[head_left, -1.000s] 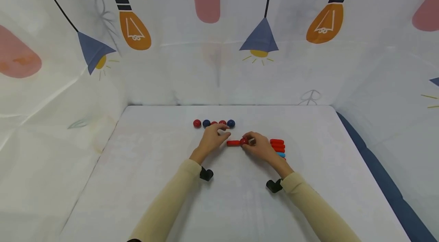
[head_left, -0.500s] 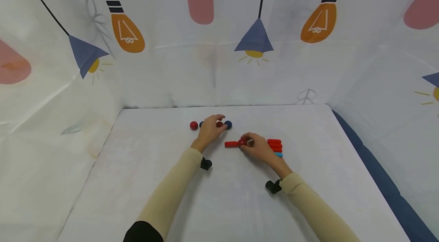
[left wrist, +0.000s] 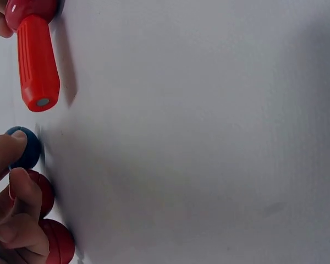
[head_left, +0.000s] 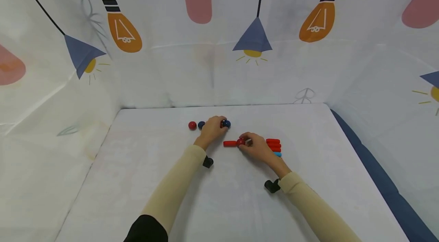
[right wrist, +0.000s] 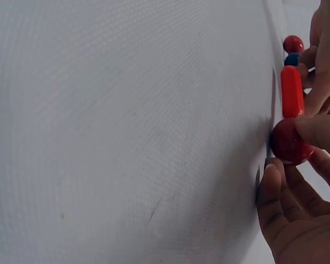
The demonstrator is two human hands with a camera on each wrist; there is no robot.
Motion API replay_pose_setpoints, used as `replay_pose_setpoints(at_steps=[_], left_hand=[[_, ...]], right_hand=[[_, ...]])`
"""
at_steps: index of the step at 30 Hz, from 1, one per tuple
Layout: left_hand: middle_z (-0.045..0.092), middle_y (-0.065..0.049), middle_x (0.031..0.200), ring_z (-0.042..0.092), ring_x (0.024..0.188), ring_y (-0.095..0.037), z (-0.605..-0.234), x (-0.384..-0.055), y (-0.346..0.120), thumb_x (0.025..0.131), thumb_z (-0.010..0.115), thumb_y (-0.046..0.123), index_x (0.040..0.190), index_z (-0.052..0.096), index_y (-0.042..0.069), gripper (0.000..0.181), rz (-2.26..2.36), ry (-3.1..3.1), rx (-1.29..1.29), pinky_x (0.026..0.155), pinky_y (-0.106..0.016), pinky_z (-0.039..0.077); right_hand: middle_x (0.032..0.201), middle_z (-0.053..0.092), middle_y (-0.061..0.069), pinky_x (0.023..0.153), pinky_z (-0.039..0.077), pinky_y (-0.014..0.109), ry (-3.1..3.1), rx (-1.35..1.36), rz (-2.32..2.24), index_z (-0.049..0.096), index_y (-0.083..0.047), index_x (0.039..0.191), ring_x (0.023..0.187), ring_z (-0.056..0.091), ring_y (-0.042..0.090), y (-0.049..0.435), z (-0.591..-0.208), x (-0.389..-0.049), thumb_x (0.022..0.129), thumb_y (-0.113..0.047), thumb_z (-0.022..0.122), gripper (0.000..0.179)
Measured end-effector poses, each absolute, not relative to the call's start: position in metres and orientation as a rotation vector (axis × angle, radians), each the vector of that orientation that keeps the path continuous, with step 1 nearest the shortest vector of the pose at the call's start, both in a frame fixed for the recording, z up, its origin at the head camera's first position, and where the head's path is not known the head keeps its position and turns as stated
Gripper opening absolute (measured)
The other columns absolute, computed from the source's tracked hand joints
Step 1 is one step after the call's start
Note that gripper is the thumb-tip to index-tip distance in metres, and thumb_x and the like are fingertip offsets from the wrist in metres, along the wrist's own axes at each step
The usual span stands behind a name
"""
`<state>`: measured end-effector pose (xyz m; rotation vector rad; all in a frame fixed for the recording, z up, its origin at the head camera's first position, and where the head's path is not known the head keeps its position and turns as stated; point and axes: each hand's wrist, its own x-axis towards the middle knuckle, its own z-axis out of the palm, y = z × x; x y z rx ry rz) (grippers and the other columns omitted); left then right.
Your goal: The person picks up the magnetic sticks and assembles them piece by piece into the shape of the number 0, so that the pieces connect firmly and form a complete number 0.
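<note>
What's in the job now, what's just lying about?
In use: glossy red ball, right hand; ridged red plastic rod touching it; glossy blue ball, left hand.

Likely idle: leftmost shiny red ball; blue ball beside it; red plastic rods; light-blue plastic rod.

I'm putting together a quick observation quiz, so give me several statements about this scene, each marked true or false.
1. The right hand holds a red ball. True.
2. The rod touching that ball is blue. False: it is a red rod.
3. The left hand touches a blue ball. True.
4. Every rod grouped beside the right hand is red. False: a light blue rod lies there too.
5. In the head view, the leftmost ball is red. True.
</note>
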<state>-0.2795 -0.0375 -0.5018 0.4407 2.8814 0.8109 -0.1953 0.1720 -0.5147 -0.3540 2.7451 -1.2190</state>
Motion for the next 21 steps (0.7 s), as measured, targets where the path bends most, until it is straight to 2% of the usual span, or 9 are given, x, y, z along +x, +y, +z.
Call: replay_pose_setpoints(at_steps=[15,18,21], left_hand=[[0.071,-0.008,0.117,0.066,0.095,-0.019,-0.488,-0.271,-0.041,0.095,0.075,0.026,0.135,0.067,0.013,0.042,0.848,2.927,0.5,0.083,-0.033,0.057],[0.071,-0.009,0.121,0.068,0.1,-0.02,-0.48,-0.267,-0.045,0.095,0.075,0.027,0.135,0.067,0.013,0.043,0.881,2.923,0.505,0.086,-0.034,0.058],[0.07,-0.01,0.127,0.068,0.111,-0.024,-0.475,-0.263,-0.05,0.094,0.077,0.027,0.134,0.068,0.013,0.043,0.932,2.92,0.504,0.095,-0.039,0.057]], right_hand=[[0.122,0.07,0.013,0.093,0.059,0.044,2.746,-0.358,-1.248,0.065,-0.005,0.126,0.103,0.069,0.028,0.17,-0.515,-0.193,0.094,-0.015,0.074,0.034],[0.123,0.07,0.013,0.094,0.058,0.044,2.744,-0.349,-1.251,0.065,-0.006,0.127,0.104,0.068,0.028,0.171,-0.516,-0.193,0.095,-0.016,0.074,0.034],[0.124,0.07,0.012,0.094,0.058,0.043,2.745,-0.329,-1.245,0.065,-0.007,0.128,0.105,0.068,0.027,0.173,-0.517,-0.194,0.095,-0.017,0.074,0.035]])
